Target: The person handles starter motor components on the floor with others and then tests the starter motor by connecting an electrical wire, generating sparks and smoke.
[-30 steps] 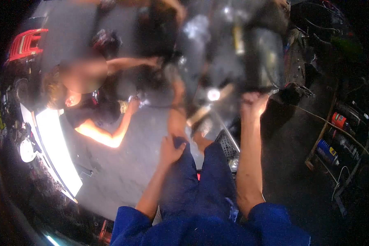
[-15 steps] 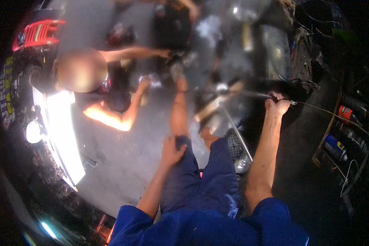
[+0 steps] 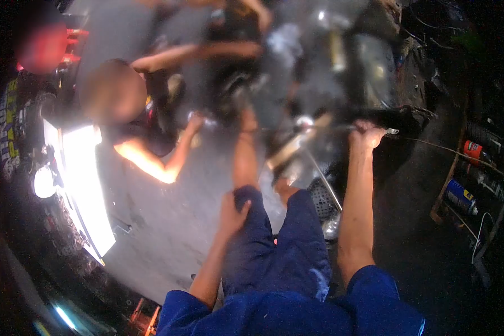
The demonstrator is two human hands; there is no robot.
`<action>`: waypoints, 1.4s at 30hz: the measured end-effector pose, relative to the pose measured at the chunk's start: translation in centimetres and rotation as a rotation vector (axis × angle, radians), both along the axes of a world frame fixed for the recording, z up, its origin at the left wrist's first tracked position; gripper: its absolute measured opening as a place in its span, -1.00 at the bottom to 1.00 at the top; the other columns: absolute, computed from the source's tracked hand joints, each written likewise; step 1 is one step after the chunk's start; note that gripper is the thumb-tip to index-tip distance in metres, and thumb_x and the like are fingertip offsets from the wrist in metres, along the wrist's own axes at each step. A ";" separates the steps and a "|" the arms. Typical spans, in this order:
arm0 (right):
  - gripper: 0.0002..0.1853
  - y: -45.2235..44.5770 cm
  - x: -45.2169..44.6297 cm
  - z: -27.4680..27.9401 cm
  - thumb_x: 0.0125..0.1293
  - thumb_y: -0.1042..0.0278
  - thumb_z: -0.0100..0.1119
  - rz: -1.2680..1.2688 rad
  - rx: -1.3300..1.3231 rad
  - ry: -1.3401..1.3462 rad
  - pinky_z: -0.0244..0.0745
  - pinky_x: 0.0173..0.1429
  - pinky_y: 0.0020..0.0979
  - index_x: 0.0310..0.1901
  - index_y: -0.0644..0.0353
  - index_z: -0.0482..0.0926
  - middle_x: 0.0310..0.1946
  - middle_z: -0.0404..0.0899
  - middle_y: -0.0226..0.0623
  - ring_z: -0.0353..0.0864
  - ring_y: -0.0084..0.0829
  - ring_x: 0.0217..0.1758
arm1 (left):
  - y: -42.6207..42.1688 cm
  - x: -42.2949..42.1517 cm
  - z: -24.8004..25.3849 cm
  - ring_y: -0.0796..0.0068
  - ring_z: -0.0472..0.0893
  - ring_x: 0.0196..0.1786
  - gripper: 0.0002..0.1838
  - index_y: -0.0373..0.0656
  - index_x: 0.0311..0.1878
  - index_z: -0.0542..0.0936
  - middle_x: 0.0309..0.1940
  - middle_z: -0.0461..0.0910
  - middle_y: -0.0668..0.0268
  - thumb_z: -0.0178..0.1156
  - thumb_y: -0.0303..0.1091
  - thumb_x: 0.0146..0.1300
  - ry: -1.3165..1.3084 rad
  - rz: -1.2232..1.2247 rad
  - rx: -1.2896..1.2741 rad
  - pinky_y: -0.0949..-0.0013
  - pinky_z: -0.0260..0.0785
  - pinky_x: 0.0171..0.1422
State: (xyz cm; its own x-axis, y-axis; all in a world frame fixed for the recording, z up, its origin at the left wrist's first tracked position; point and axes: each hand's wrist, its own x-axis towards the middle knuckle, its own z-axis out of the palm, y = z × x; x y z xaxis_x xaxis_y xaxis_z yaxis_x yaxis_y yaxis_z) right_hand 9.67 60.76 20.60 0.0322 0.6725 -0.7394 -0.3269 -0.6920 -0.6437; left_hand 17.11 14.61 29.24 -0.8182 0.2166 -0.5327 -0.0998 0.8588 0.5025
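My left hand [image 3: 233,214] lies on my left knee with the fingers laid over the trouser cloth and the thumb apart. Out to the right, my right hand [image 3: 367,135] is closed around a slim tool with a small metal end [image 3: 392,131]. A thin hose or cord [image 3: 431,147] runs from that end toward the right. The fingers hide most of the tool, and its far side toward the left is blurred. Left of the right hand lie a pale wooden bar [image 3: 298,144] and a thin metal rod [image 3: 322,179].
A co-worker's forearm [image 3: 179,151] reaches in from the left beside a bright white panel [image 3: 87,185]. At the right are a red-orange can [image 3: 472,150] and a blue can [image 3: 461,196]. A dark perforated plate [image 3: 320,200] lies by my right leg; grey floor [image 3: 162,224] spreads left.
My right hand has shifted slightly left with the tool. The co-worker's farther arm has stretched to the right. A blurred red round shape now shows at top left. My left hand stays on the knee.
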 end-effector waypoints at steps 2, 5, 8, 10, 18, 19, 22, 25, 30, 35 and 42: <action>-0.27 -0.2 -0.4 1.5 0.51 -0.32 -0.42 -0.005 -0.018 -0.030 0.35 0.03 0.07 0.10 0.35 0.34 -0.04 0.50 -0.06 0.46 -0.11 -0.23 | 0.2 -0.2 2.4 0.08 0.51 0.15 -0.47 -0.26 0.24 0.39 0.17 0.45 -0.06 0.25 -0.16 0.33 -0.009 0.150 0.067 0.12 0.38 0.20; -0.30 -0.6 0.4 2.1 0.49 -0.35 -0.34 -0.051 -0.061 -0.025 0.35 -0.20 -0.03 -0.04 0.31 0.38 -0.23 0.46 -0.10 0.39 -0.18 -0.35 | -1.9 -0.2 5.7 0.26 0.55 0.08 -0.56 -0.22 0.25 0.42 0.14 0.51 0.06 0.15 -0.20 0.41 0.008 0.441 0.200 0.21 0.42 0.14; -0.30 -0.1 2.3 -1.6 0.47 -0.36 -0.25 -0.073 -0.028 -0.128 0.34 -0.40 -0.18 -0.11 0.31 0.41 -0.36 0.47 -0.13 0.38 -0.21 -0.48 | -7.5 0.7 6.4 0.32 0.58 0.01 -0.55 -0.23 0.25 0.43 0.04 0.59 0.17 -0.03 -0.10 0.50 -0.192 0.501 -0.051 0.27 0.44 0.10; -0.32 -0.5 3.5 -2.4 0.46 -0.35 -0.22 -0.025 -0.008 -0.160 0.27 -0.50 -0.26 -0.21 0.29 0.42 -0.48 0.41 -0.20 0.30 -0.26 -0.57 | -11.1 2.7 6.5 0.31 0.58 0.01 -0.54 -0.24 0.25 0.43 0.04 0.59 0.17 -0.05 -0.08 0.50 -0.318 0.520 -0.160 0.27 0.44 0.10; -0.13 -2.7 4.2 -3.1 0.45 -0.35 -0.29 0.558 0.280 -0.923 0.55 -0.12 0.00 -0.15 0.52 0.64 -0.29 0.64 0.31 0.68 0.18 -0.26 | -16.4 6.5 7.2 0.29 0.58 0.00 -0.48 -0.25 0.24 0.44 0.05 0.59 0.16 -0.12 0.00 0.50 -0.608 0.552 -0.245 0.24 0.43 0.11; -0.13 -3.0 4.5 -3.6 0.45 -0.35 -0.30 0.589 0.292 -0.930 0.53 -0.09 0.02 -0.16 0.52 0.64 -0.28 0.64 0.32 0.66 0.21 -0.25 | -15.8 5.6 6.9 0.29 0.58 0.00 -0.47 -0.26 0.24 0.44 0.05 0.59 0.15 -0.13 0.01 0.51 -0.604 0.543 -0.232 0.24 0.43 0.11; -0.12 -3.8 4.8 -4.3 0.46 -0.35 -0.33 0.658 0.314 -0.946 0.49 -0.03 0.09 -0.18 0.52 0.65 -0.28 0.62 0.34 0.64 0.28 -0.21 | -13.9 2.1 5.8 0.28 0.58 0.00 -0.45 -0.26 0.24 0.44 0.06 0.59 0.15 -0.15 0.04 0.51 -0.569 0.513 -0.183 0.23 0.43 0.12; -0.13 -4.9 4.8 -4.1 0.47 -0.33 -0.36 0.699 0.326 -0.982 0.49 -0.05 0.10 -0.21 0.50 0.66 -0.31 0.63 0.32 0.64 0.26 -0.21 | -11.4 -2.1 5.1 0.27 0.58 0.00 -0.42 -0.27 0.23 0.44 0.06 0.59 0.14 -0.18 0.07 0.51 -0.502 0.516 -0.111 0.22 0.43 0.12; -0.18 -5.4 2.5 -2.4 0.49 -0.29 -0.40 0.860 0.320 -0.886 0.50 -0.09 0.10 -0.24 0.41 0.66 -0.33 0.63 0.29 0.64 0.25 -0.23 | -6.0 -12.3 4.2 0.26 0.58 0.00 -0.38 -0.28 0.23 0.45 0.06 0.59 0.14 -0.22 0.12 0.51 -0.338 0.628 0.070 0.21 0.42 0.13; -0.29 -7.0 2.7 -6.9 0.52 -0.16 -0.25 0.697 0.397 -1.097 0.43 -0.32 0.06 -0.42 0.38 0.62 -0.51 0.57 0.25 0.61 0.17 -0.43 | -2.9 -23.4 1.5 0.08 0.40 0.29 -0.40 -0.35 0.25 0.41 0.23 0.41 -0.08 -0.15 0.06 0.53 0.186 -0.168 -0.064 0.17 0.19 0.39; -0.29 -6.7 0.1 -1.9 0.48 -0.20 -0.28 0.720 0.223 -0.964 0.49 0.00 0.14 -0.19 0.42 0.61 -0.27 0.60 0.36 0.61 0.32 -0.14 | 7.9 -28.0 8.0 0.09 0.39 0.26 -0.51 -0.32 0.24 0.40 0.17 0.41 -0.04 -0.16 -0.07 0.57 0.027 -0.240 -0.097 0.17 0.16 0.38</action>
State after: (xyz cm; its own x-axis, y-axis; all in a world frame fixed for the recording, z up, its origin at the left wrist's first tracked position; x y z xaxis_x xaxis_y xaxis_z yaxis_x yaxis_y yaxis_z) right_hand 9.81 54.02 18.74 0.0711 0.8718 -0.4847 0.7613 -0.3614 -0.5384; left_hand -10.94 22.50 37.19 -0.7636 0.3551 -0.5392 0.1250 0.9006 0.4162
